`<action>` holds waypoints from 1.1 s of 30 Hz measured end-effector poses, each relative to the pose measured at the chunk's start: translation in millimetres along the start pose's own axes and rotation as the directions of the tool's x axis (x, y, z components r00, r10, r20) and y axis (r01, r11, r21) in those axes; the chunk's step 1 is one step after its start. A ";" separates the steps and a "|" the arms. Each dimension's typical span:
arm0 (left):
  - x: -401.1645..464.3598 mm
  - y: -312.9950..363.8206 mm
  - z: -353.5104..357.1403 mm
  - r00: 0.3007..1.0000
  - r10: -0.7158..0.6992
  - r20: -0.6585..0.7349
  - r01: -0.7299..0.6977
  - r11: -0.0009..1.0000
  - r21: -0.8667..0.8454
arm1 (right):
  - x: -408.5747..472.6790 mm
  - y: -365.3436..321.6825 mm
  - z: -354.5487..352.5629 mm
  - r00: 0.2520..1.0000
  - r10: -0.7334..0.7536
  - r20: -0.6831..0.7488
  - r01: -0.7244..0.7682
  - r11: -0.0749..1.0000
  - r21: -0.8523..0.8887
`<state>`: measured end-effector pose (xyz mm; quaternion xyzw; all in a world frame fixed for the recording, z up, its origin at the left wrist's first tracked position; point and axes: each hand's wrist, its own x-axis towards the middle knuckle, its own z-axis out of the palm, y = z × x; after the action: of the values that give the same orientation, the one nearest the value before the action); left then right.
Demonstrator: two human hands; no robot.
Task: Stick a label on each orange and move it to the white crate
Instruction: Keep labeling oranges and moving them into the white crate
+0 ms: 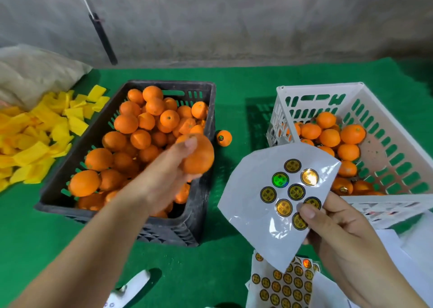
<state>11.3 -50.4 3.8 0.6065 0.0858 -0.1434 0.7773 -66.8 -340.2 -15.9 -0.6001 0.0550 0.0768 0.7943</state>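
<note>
While the left hand (pixel 171 167) curls its fingers round an orange (pixel 199 155) lifted just above the black crate (pixel 203 214), the right hand (pixel 337 228) pinches a sheet of labels (pixel 269 190) between thumb and fingers, holding it up over the green table cover (pixel 234 85); the gripped fruit is blurred, so whether it bears a label cannot be told, though none shows on its visible side; the step in hand appears to be the fetching of an unlabelled orange toward the sheet; the next move would call for bringing fruit and sheet together, peeling one round label free, and pressing it onto the skin before the orange goes into the white crate (pixel 398 125), which stands to the right and already holds a number of oranges; a single labelled orange (pixel 223 138) lies on the cover between the two crates; a fuller sheet of labels (pixel 281 284) rests below the raised one; yellow wrappers (pixel 35 139) lie heaped at the far left.
</note>
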 end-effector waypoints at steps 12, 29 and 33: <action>-100.1 -57.4 88.8 0.973 0.048 0.224 0.052 0.907 -0.418 | -46.8 -4.7 3.5 0.875 -0.478 -0.077 0.262 0.601 -0.755; -122.6 -61.3 92.2 0.932 0.229 0.281 -0.217 0.973 -0.073 | -67.0 -35.2 2.5 0.893 -0.431 -0.131 0.324 0.817 -0.476; -122.2 -62.5 97.3 0.937 0.207 0.280 -0.199 0.978 -0.058 | -81.1 -46.6 17.3 0.687 -0.726 0.012 0.581 0.540 -0.610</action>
<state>-128.4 -143.9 8.2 0.5740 -0.0878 -0.1467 0.8008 -137.8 -340.6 47.4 -0.7881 -0.1037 -0.2889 0.5336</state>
